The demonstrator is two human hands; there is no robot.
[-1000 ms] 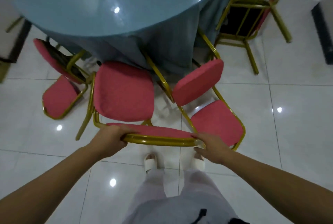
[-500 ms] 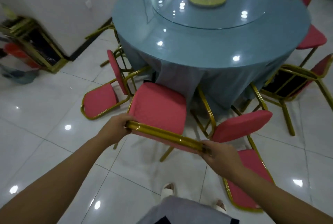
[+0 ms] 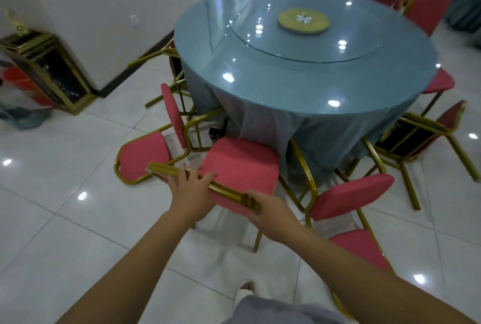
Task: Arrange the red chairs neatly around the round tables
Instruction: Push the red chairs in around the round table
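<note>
Head cam: the red chair (image 3: pixel 242 167) being handled stands on the white tile floor (image 3: pixel 65 219), its seat pointing at the near edge of the round table (image 3: pixel 299 84), right up against the hanging blue cloth. The left hand (image 3: pixel 190 193) lies over the chair's gold top rail (image 3: pixel 226 192) with fingers splayed, so that grip is released. The right hand (image 3: pixel 270 217) is wrapped around the rail's right end, grasping it. Just left of it a second chair (image 3: pixel 141 154) lies tipped over on the floor, and a third chair (image 3: pixel 351 196) lies on its side to the right. A gold disc (image 3: pixel 303 21) sits mid-table.
</note>
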